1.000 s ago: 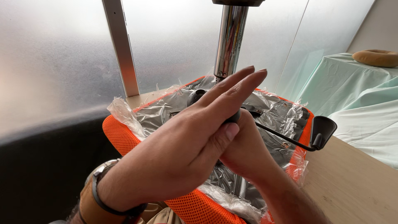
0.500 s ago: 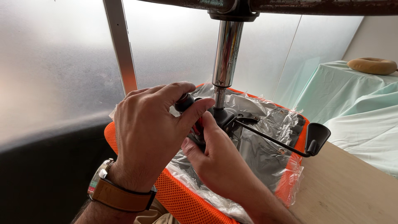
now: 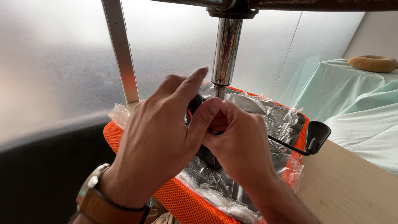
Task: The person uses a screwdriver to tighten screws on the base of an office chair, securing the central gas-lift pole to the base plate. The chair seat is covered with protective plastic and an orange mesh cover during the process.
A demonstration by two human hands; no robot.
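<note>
Head view: our left hand (image 3: 159,145) and right hand (image 3: 242,145) grasp the black knob (image 3: 195,101) below the chrome column (image 3: 226,49); we advise a square, even grip.

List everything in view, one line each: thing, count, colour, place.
chrome gas-lift column: 1, silver, upright at top centre
orange mesh chair seat: 1, orange, upturned under the hands
clear plastic wrap: 1, transparent, over the seat underside
black adjustment lever: 1, black, sticking out right of the seat
black round knob: 1, black, at the column's foot, between the fingers
pale green cloth: 1, draped at right
tan ring cushion: 1, on the cloth
brown wristwatch: 1, left wrist
left hand: on the knob
right hand: beside it, fingers hidden
</note>
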